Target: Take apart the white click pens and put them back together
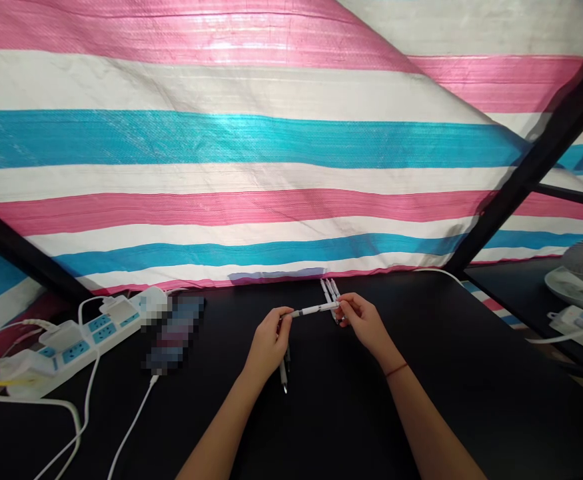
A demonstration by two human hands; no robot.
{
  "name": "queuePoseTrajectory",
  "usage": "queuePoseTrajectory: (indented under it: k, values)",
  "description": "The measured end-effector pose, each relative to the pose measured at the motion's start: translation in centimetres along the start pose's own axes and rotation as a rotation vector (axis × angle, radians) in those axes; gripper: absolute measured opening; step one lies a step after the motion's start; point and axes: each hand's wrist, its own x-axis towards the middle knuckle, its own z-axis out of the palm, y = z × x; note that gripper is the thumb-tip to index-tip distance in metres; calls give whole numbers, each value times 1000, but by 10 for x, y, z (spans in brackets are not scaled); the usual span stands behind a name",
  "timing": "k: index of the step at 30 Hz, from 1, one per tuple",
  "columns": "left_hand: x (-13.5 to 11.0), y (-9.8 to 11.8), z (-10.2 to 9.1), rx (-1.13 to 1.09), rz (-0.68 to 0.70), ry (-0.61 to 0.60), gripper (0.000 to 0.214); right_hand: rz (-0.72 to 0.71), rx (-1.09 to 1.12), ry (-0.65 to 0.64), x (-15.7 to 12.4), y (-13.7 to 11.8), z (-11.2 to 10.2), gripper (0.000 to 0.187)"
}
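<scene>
Left hand (268, 345), right hand (364, 324) pinch white pen (315, 309) between them; more pens (330, 295) beyond.

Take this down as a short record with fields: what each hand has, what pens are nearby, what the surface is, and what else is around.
Left hand: grips one end of a white pen
Right hand: grips the pen's other end
Right wrist: red cord bracelet
Pens nearby: white pens beyond the right hand; pens below the left hand
Surface: black table
Also on table: white power strip, pixelated object
Backdrop: pink, white and blue striped tarpaulin
</scene>
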Motion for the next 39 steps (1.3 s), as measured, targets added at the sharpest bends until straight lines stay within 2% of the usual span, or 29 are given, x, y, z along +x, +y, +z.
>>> queuePoseTrajectory:
  k: [5,12,17,22,26,29,32,34,36,39]
  values:
    - [0,1,-1,-12,32,-2,28,-29,-123,4,0,-3,-1,41]
    - [-1,0,0,-25,-10,24,29,6,56,-10,-1,-6,2,37]
    - [0,0,0,-33,-4,42,28,-26,-36,-14,-1,-5,0,37]
    - [-1,1,1,-39,-3,44,27,-35,51,-6,-1,-6,1,34]
    - [-1,2,1,-32,4,32,27,-52,-31,-7,-1,-5,1,38]
    - [-2,4,0,-29,8,16,27,-35,7,13,-2,-7,2,38]
    - [-2,6,-1,-31,1,15,28,-24,57,-19,-2,-9,1,38]
    - [-2,6,-1,-33,-4,10,28,-35,9,-48,-2,-9,0,34]
    - [-2,6,-1,-36,-5,5,28,-37,-54,-53,-3,-10,-1,39]
    - [-2,7,0,-35,4,4,29,-27,-37,-45,-3,-10,0,35]
